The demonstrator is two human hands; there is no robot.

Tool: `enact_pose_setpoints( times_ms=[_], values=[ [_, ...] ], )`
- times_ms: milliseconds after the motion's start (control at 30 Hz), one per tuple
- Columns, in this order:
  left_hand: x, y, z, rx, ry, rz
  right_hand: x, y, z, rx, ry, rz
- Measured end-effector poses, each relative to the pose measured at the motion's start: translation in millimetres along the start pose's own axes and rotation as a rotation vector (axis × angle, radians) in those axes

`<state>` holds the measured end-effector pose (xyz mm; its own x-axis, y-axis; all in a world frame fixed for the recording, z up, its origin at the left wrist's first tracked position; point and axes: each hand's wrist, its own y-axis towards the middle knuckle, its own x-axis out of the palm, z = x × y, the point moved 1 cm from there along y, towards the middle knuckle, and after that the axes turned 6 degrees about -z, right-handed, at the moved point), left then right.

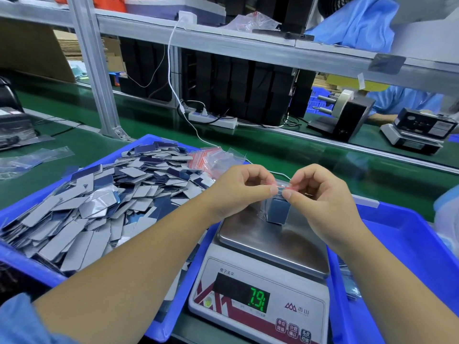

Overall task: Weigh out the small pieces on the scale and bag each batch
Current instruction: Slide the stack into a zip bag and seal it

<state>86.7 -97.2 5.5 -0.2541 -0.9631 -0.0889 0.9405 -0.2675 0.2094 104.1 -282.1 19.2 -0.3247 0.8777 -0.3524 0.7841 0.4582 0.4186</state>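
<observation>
While bag [275, 209] rests on scale [270, 242], both hands pinch seal.

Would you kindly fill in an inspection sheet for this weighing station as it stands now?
Surface: green conveyor belt, carrying the trays.
Job's things: scale reads 7.9; small zip bag of pieces stands on its pan; grey and blue pieces heaped in left blue tray; empty zip bags behind.
Clutter: loose clear bags at left.
Grippers: left hand and right hand pinch the bag's red seal.
Cables: white cable down from shelf; power strip.
Surroundings: label dispenser, second scale, right blue tray.
</observation>
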Motion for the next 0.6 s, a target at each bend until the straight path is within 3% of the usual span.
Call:
enact_pose_setpoints(
  times_ms=[200, 433, 600],
  values=[
    [2, 0, 1, 0.047, 0.123, 0.018, 0, -1, -2, 0.023, 0.027, -0.025],
    [2, 0, 2, 0.051, 0.096, 0.021, -6, 0, -6, 0.021, 0.021, -0.017],
    [-8, 0, 6, -0.010, 0.040, 0.009, -18, 1, -10, 0.033, 0.145, 0.015]
  ],
)
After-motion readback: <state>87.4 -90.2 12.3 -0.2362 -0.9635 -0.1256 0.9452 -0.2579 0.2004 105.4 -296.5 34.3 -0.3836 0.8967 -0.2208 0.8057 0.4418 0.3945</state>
